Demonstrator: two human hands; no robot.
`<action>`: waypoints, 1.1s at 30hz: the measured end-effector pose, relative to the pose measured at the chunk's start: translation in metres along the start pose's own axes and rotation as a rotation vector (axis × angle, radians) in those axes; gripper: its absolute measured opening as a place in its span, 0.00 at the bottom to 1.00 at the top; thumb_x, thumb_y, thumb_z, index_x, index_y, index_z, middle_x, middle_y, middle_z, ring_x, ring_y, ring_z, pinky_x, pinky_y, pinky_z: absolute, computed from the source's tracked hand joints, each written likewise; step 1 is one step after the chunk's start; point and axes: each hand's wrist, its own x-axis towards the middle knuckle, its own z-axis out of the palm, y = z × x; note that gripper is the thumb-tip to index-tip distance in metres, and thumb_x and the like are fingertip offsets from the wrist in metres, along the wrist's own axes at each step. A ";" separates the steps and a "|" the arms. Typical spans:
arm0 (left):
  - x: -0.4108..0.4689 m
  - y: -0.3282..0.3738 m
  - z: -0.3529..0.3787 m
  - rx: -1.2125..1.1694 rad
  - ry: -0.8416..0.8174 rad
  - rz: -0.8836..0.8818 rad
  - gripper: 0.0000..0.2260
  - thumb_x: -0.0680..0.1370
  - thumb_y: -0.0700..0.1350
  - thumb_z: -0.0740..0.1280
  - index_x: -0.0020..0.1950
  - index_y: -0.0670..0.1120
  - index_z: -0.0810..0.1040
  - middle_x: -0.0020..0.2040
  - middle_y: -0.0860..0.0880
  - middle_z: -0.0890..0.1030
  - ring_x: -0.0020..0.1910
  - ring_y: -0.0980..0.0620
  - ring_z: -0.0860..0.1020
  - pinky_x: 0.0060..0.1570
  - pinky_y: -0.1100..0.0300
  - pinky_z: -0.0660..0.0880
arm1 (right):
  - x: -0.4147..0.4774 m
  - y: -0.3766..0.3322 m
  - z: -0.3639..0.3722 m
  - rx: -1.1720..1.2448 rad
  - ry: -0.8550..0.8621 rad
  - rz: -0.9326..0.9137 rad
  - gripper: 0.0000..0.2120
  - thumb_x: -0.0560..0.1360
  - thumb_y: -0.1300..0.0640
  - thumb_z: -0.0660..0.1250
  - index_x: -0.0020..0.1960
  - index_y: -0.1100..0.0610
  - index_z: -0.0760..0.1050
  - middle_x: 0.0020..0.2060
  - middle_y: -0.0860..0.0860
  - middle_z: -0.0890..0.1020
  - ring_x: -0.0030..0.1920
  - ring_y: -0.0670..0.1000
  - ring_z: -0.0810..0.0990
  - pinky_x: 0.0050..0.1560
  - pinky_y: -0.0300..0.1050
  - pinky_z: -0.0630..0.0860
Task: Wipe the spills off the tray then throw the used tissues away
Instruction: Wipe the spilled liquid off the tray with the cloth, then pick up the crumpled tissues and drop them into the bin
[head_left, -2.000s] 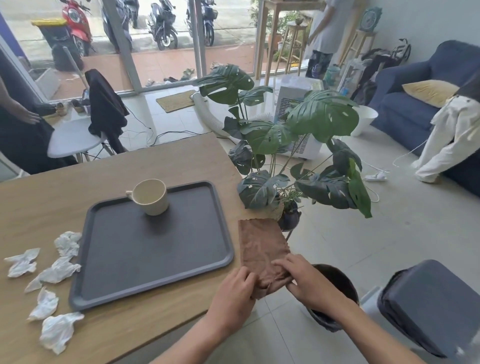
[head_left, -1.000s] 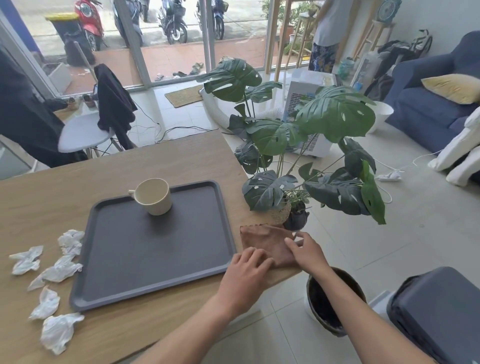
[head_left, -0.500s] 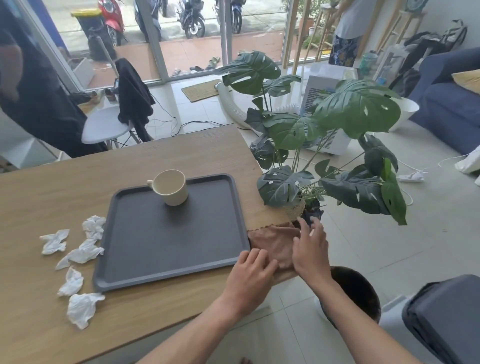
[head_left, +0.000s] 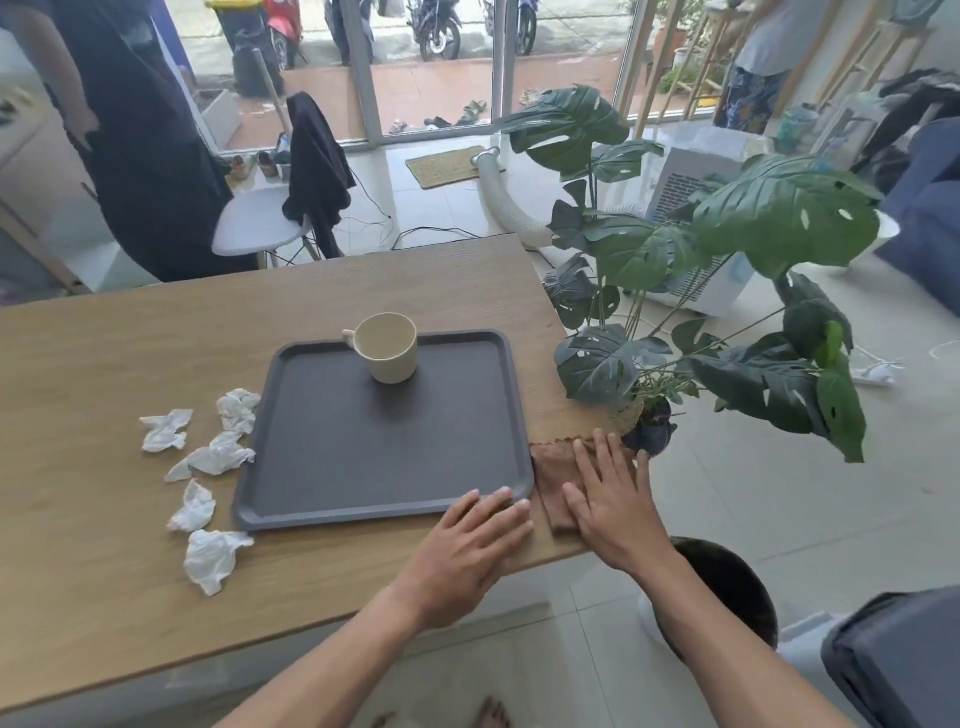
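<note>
Both hands flat at the wooden table's (head_left: 104, 597) near edge.
The left hand (head_left: 470, 540) lies straight-fingered, tips on the grey tray's (head_left: 384, 452) near right corner. The right hand (head_left: 615, 499) spreads over a brown cloth (head_left: 551, 465) just beside it. 5 crumpled tissues (head_left: 215, 558) lie left of the tray, with a cream mug (head_left: 388, 354) at its far edge.

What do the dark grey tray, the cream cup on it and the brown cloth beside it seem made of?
Dark grey tray: probably plastic, matte, with a moulded raised rim. Cream cup: likely ceramic, smooth low-sheen surface; plastic possible. Brown cloth: soft fabric, perhaps microfibre; it creases and has a zigzag-cut edge.
</note>
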 end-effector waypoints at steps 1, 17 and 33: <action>-0.005 -0.004 -0.001 -0.030 0.051 -0.033 0.23 0.79 0.45 0.61 0.75 0.53 0.65 0.76 0.52 0.62 0.76 0.49 0.57 0.73 0.51 0.54 | -0.001 -0.005 -0.002 -0.004 -0.006 -0.001 0.33 0.74 0.38 0.31 0.76 0.49 0.35 0.75 0.52 0.33 0.73 0.51 0.27 0.71 0.59 0.30; -0.121 -0.085 -0.052 0.046 0.290 -0.745 0.08 0.77 0.51 0.62 0.49 0.52 0.80 0.45 0.53 0.76 0.46 0.51 0.74 0.47 0.56 0.72 | 0.012 -0.107 0.007 0.163 0.229 -0.483 0.04 0.74 0.51 0.67 0.48 0.48 0.75 0.43 0.44 0.76 0.44 0.49 0.74 0.44 0.43 0.71; -0.070 -0.152 -0.071 -0.052 0.297 -0.895 0.09 0.69 0.40 0.76 0.43 0.53 0.83 0.40 0.57 0.78 0.40 0.54 0.78 0.31 0.60 0.75 | 0.114 -0.122 -0.021 0.101 0.223 -0.401 0.08 0.69 0.55 0.74 0.44 0.46 0.77 0.39 0.43 0.77 0.39 0.50 0.77 0.38 0.45 0.73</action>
